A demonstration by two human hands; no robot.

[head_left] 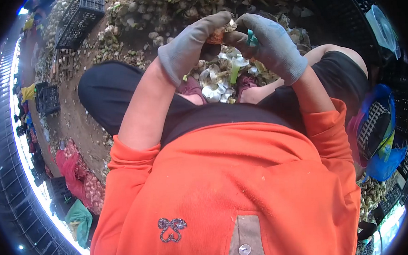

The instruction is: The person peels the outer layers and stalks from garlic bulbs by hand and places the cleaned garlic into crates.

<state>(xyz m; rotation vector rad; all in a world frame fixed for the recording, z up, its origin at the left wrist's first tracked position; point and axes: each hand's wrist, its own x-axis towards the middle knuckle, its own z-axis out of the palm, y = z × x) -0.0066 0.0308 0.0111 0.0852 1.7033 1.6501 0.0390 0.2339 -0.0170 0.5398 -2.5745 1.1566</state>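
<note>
Both hands wear grey work gloves and meet in front of my knees. My left hand (191,44) is closed around a brownish garlic bulb (217,36), its fingers curled over the top. From the other side, my right hand (273,43) is closed with its fingertips against the same bulb. A green band or strip (252,38) shows at the right glove's fingers; whether it belongs to a tool is unclear. Beneath the hands, between my shoes, lie white garlic skins (215,87) and a pale green stalk piece (235,73).
A heap of garlic bulbs (188,8) spreads ahead. Black plastic crates stand at the upper left (79,21) and upper right (345,14), the latter beside a clear plastic basin (383,30). Red mesh sacks (79,173) lie left; a blue bag (385,162) sits right.
</note>
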